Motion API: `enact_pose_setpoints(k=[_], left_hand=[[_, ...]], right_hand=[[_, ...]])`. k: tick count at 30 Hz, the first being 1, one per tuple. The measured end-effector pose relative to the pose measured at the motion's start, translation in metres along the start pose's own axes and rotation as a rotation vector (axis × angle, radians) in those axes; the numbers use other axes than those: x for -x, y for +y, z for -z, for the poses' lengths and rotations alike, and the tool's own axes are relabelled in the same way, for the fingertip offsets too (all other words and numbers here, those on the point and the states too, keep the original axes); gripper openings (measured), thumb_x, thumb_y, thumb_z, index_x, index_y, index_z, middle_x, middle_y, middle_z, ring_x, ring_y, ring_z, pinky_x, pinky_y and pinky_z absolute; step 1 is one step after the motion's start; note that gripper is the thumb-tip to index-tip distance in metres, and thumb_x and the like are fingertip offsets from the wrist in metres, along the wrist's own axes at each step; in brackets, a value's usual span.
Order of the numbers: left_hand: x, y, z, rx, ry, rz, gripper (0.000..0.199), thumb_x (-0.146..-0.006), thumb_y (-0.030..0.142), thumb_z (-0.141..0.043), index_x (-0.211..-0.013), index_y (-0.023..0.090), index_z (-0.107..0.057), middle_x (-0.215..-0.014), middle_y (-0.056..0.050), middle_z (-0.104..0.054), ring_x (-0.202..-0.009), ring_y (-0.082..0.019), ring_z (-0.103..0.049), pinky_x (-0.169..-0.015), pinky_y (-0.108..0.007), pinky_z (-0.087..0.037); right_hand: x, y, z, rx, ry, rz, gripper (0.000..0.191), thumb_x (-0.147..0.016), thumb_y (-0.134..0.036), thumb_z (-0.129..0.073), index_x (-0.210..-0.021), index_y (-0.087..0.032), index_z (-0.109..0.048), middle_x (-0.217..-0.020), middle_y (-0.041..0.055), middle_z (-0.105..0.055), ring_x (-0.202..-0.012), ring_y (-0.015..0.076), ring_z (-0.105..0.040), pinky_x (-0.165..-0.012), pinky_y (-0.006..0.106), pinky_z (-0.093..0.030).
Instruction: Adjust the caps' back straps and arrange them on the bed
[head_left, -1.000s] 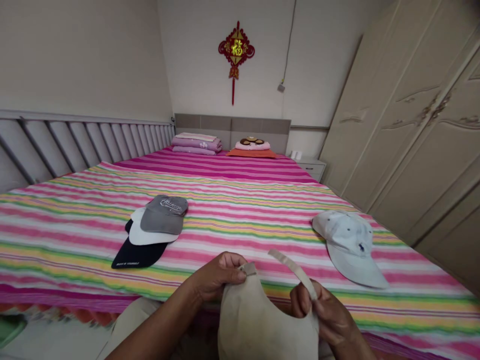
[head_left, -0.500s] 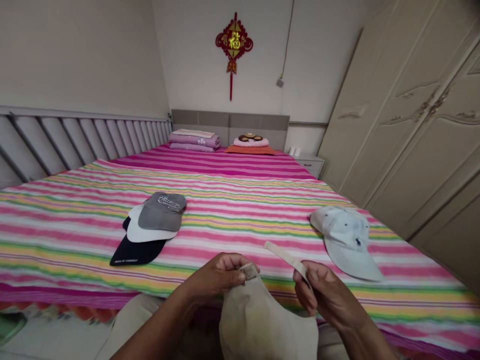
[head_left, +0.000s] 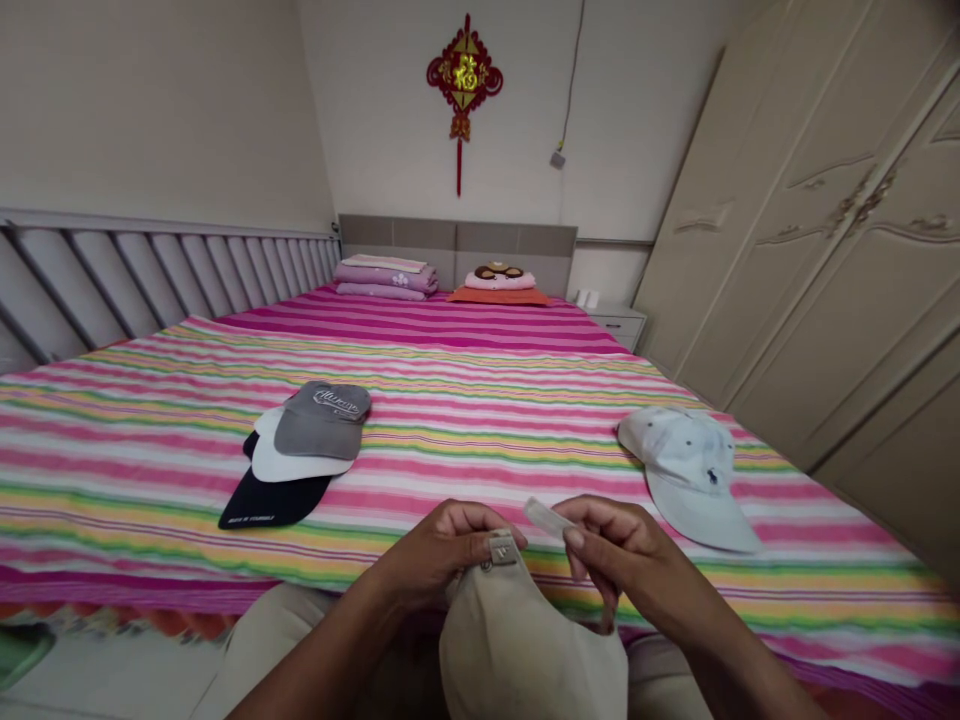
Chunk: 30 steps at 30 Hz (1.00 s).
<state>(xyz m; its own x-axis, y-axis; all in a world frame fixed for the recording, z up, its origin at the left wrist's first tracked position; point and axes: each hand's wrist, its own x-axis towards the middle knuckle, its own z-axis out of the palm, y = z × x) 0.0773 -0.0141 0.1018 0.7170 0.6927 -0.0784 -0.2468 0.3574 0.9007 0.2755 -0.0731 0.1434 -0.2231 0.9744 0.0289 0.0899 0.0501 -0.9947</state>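
Note:
A beige cap hangs at the bed's near edge, its back opening facing up. My left hand pinches the cap's left rear corner beside a small metal buckle. Between the thumb and fingers of my right hand is the cap's loose adjuster strap, whose free end points left toward the buckle, apart from it. On the left lies a stack of a grey cap, a white cap and a black cap. A pale cap with a small dark logo rests on the right.
A striped sheet covers the bed. Folded purple bedding and a pink-and-orange pile sit by the headboard. A rail runs along the left; a wardrobe and nightstand stand right.
My right hand has moved left and slightly up, with its grip nearer the strap's free end. The strap tip stays near the same place. My left hand keeps hold of the buckle corner.

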Motion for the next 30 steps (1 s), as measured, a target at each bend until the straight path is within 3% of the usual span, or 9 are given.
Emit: enact_pose_setpoints(k=[6,19,30], left_hand=[[-0.003,-0.011,0.0,0.135,0.088,-0.032,0.019,-0.058,0.022,-0.074,-0.074,0.014,-0.069,-0.066,-0.003,-0.066,-0.056,-0.009,-0.056,-0.056,-0.021,-0.041],[-0.005,-0.014,0.001,0.14,0.059,-0.043,0.021,-0.06,0.022,-0.073,-0.078,0.012,-0.069,-0.068,-0.005,-0.067,-0.058,-0.011,-0.058,-0.058,-0.022,-0.042],[-0.002,-0.011,-0.004,-0.004,0.11,-0.037,0.022,-0.063,0.024,-0.071,-0.083,0.014,-0.07,-0.069,-0.005,-0.068,-0.055,-0.008,-0.054,-0.054,-0.021,-0.037]], right_hand=[[-0.006,0.005,-0.006,0.047,0.037,-0.033,0.024,-0.07,-0.038,-0.062,-0.063,-0.015,-0.06,-0.037,-0.0081,-0.042,-0.031,0.004,-0.032,-0.031,0.017,-0.026],[-0.009,0.012,-0.003,-0.063,-0.037,-0.133,0.028,-0.067,-0.04,-0.063,-0.06,-0.013,-0.058,-0.034,-0.009,-0.039,-0.031,0.0021,-0.022,-0.032,0.016,-0.014],[-0.009,0.008,-0.004,0.099,-0.038,-0.161,0.025,-0.069,-0.038,-0.061,-0.059,-0.016,-0.055,-0.039,-0.0075,-0.043,-0.031,0.0035,-0.032,-0.031,0.016,-0.025]])
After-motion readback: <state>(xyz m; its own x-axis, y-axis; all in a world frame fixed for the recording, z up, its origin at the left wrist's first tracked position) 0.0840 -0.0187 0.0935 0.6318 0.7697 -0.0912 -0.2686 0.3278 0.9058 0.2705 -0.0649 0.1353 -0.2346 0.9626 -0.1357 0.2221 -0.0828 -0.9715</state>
